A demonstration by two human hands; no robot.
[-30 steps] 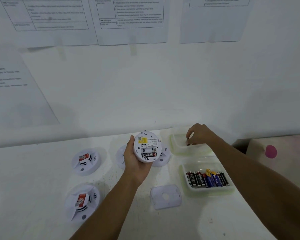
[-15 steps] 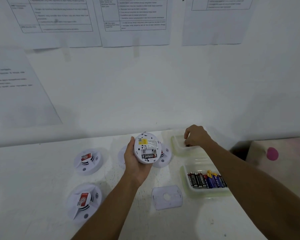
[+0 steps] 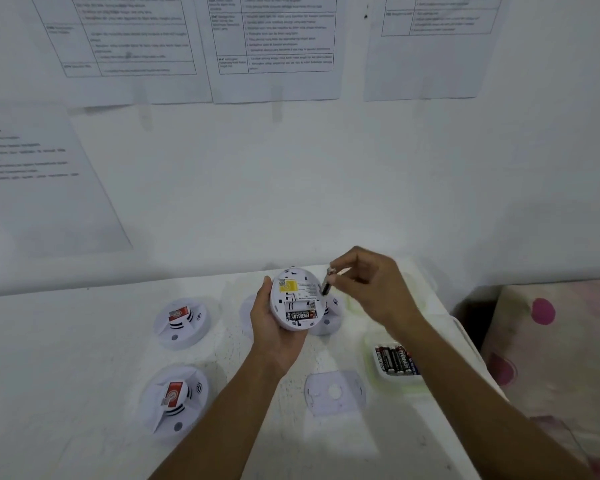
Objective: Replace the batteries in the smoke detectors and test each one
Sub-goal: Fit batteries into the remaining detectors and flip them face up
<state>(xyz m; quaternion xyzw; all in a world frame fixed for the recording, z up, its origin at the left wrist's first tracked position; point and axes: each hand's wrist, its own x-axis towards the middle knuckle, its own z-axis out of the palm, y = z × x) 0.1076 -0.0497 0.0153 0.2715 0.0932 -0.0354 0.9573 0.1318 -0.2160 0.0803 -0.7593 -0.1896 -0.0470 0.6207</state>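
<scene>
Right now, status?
Left hand holds smoke detector, one battery seated. Right hand pinches battery beside it. Nothing in the way.

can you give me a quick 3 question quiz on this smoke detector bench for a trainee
1. True or false: the left hand holds a smoke detector with its back facing up.
2. How many batteries sit in that detector's open slot? A) none B) one C) two
3. Fill in: the right hand pinches a ____ beside the detector's rim.

Key: 1 true; 2 B, one black battery, with an empty space beside it; 3 battery.
</scene>
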